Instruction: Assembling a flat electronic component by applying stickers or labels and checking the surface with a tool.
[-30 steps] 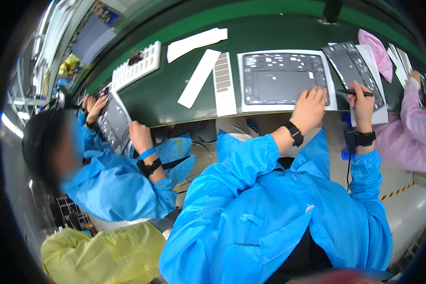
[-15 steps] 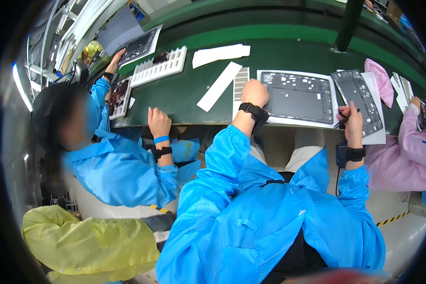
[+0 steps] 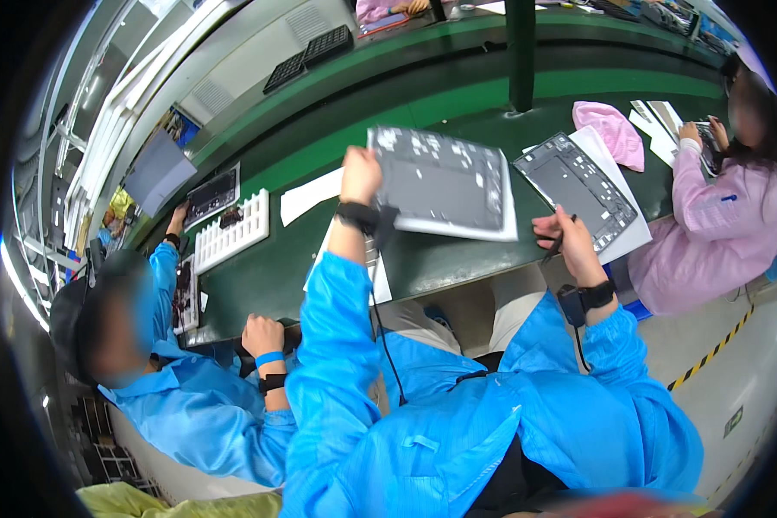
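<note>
Two hands hold — one panel, one pen.

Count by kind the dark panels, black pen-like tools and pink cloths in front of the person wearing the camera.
Dark panels: 2, one raised in the left hand, one lying by the right hand
Black pen-like tool: 1, in the right hand
Pink cloth: 1
Total: 4

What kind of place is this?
Probably an electronics factory: there's a long green workbench, flat dark panels dotted with small white pieces, and a white slotted tray.
</note>
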The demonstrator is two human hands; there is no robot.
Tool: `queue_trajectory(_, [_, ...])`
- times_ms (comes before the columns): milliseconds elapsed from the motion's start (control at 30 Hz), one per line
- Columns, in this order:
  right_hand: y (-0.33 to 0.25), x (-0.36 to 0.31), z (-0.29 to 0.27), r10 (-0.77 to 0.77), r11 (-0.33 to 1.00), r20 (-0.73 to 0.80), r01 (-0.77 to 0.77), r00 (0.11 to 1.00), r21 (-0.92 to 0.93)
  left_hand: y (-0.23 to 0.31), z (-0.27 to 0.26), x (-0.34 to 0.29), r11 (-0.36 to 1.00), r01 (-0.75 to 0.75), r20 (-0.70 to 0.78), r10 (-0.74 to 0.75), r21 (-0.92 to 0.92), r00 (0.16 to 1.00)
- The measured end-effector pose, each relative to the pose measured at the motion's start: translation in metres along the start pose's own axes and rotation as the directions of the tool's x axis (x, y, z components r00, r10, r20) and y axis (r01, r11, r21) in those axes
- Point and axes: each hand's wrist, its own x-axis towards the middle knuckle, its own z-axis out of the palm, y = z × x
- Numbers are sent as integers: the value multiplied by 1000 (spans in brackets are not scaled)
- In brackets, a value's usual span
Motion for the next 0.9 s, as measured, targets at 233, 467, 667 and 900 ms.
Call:
queue_trajectory(233, [-4, -67, -33, 54, 996, 28, -52, 998, -66, -57, 56, 191, 999, -35, -93, 37, 26, 995])
queue_trajectory(467, [28, -113, -69, 235, 969, 0, -234, 972, -83, -136, 136, 272, 514, -429, 460, 73, 743, 885])
queue_trajectory(667, [27, -92, -106, -36, 991, -401, -20, 915, -135, -79, 149, 239, 711, 237, 51, -358, 662, 932])
queue_trajectory(900, [0, -42, -119, -277, 839, -611, -122, 742, -530, 141, 165, 52, 832, -541, 396, 459, 123, 795])
